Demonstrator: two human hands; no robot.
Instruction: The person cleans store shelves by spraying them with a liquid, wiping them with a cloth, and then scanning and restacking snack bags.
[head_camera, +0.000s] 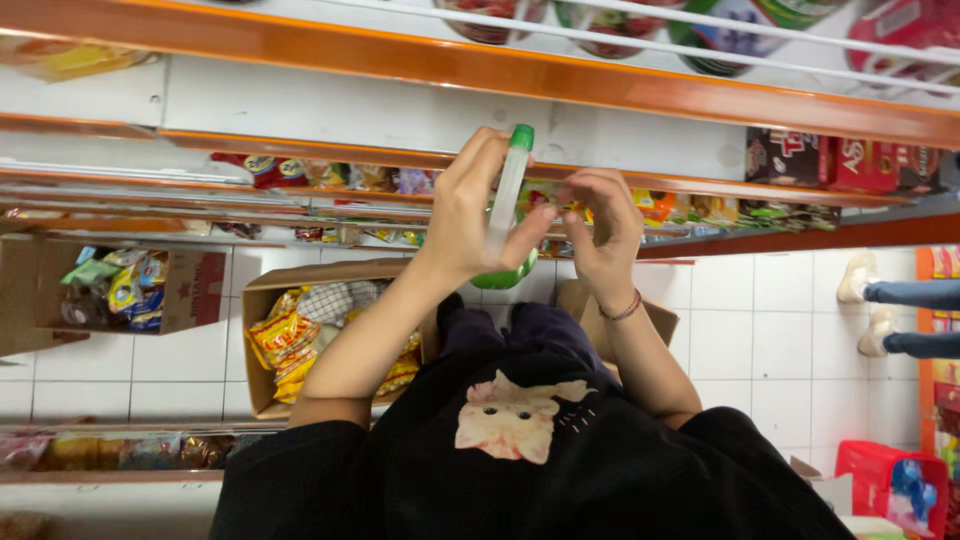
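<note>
Across the far side, white store shelves with orange edges (400, 60), stocked with packets and cartons. Below them, a white tiled floor (760, 330). At near centre, a black shirt (400, 480) with a pale cat print, both bare forearms reaching away from it. On the floor to the left, an open cardboard box (262, 300) full of yellow snack packets, and farther left a second box (195, 290) with mixed packets. At the near right corner, a red basket (865, 470). At the far right edge, another person's pale shoes (858, 277) and blue trouser legs.

In the middle, in front of the shelves, left hand (465, 215) raised and wrapped around a slim clear bottle (508, 195). Thumb across its lower part, fingers behind it. Bottle upright, tilted slightly right, green cap (521, 137) sticking out above the fingertips, rounded green base showing under the thumb.

Just right of the bottle, right hand (605, 225), fingers curled inward toward the palm, apart from the bottle by a narrow gap. Cannot tell whether anything small sits pinched in those fingers. Around the right wrist, a thin red bracelet (625, 308).
</note>
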